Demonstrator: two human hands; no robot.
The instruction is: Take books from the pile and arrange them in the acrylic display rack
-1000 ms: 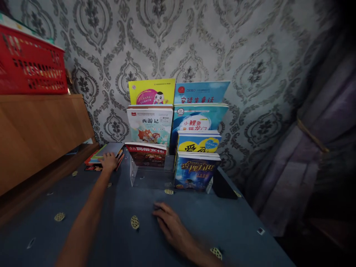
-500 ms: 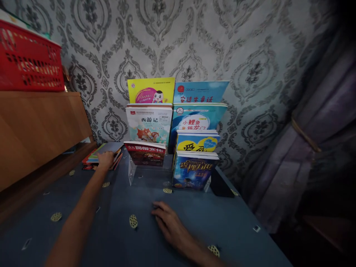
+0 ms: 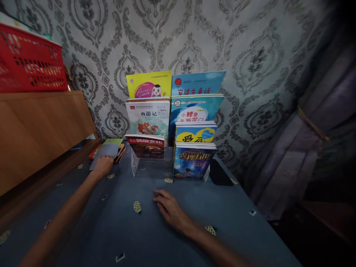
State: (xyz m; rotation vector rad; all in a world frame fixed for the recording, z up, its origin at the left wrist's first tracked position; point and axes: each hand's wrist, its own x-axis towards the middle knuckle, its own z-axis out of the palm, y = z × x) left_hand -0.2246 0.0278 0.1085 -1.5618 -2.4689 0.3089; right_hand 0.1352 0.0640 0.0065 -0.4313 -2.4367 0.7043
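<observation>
At the far left of the table, my left hand point(image 3: 103, 165) has its fingers closed over the edge of a grey-covered book point(image 3: 105, 150). That book lies at a slant on a small pile of colourful books point(image 3: 121, 151), and its near corner sticks out toward me. My thumb is hard to see. My right hand point(image 3: 170, 208) rests on the blue tablecloth point(image 3: 150, 230), holding nothing, fingers loosely bent and stretched forward. Beyond it stands a clear tiered book rack point(image 3: 151, 170) with a dark red book point(image 3: 146, 147) front left and a dark blue book point(image 3: 191, 167) front right.
Higher rack tiers hold a white-and-teal book point(image 3: 148, 118), a yellow book point(image 3: 150, 83) and several blue ones. A flat black object point(image 3: 221, 173) lies right of the rack. A wooden cabinet point(image 3: 44, 129) with a red basket point(image 3: 33, 61) borders the left; a curtain point(image 3: 283, 167) hangs right.
My left hand has drawn the grey book toward me and turned it on the pile, baring a yellow-green cover behind it. My right hand stays resting on the table. The view has shifted slightly.
</observation>
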